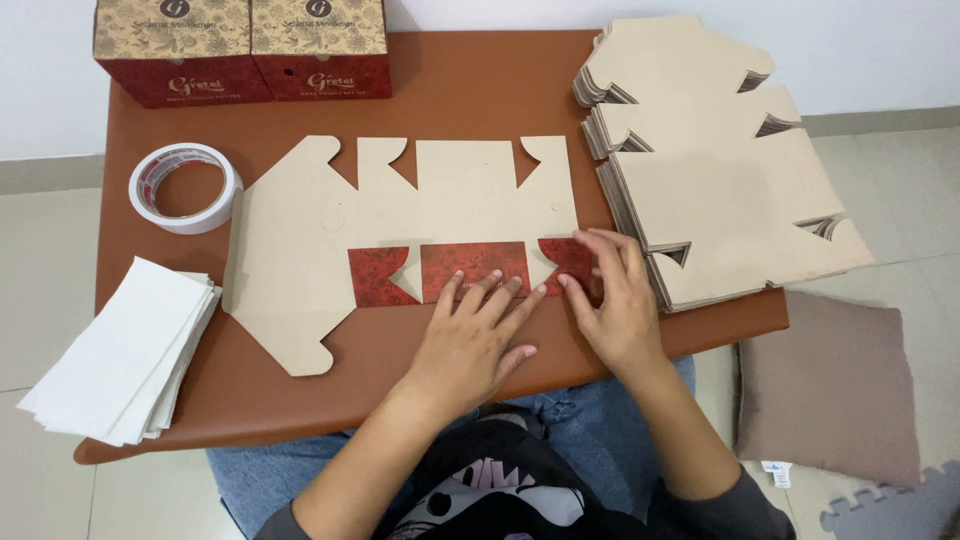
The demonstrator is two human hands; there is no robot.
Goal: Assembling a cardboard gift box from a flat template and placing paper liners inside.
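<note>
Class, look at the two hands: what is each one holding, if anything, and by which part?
Nothing is lifted. Both hands, left hand and right hand, press flat on the folded red flaps of the cardboard box blank.

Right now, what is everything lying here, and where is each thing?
Flat box blank: one, tan with red folded flaps, table centre.
Stacked blanks: one pile, tan, table's right end.
Finished boxes: two, red with gold tops, far left corner.
Tape roll: one, white, left side.
Paper sheets: one stack, white, near left edge.
Table: one, brown.
Cushion: one, grey-brown, floor at right.
Left hand: flat on the red flap.
Right hand: fingers on the rightmost flap.
</note>
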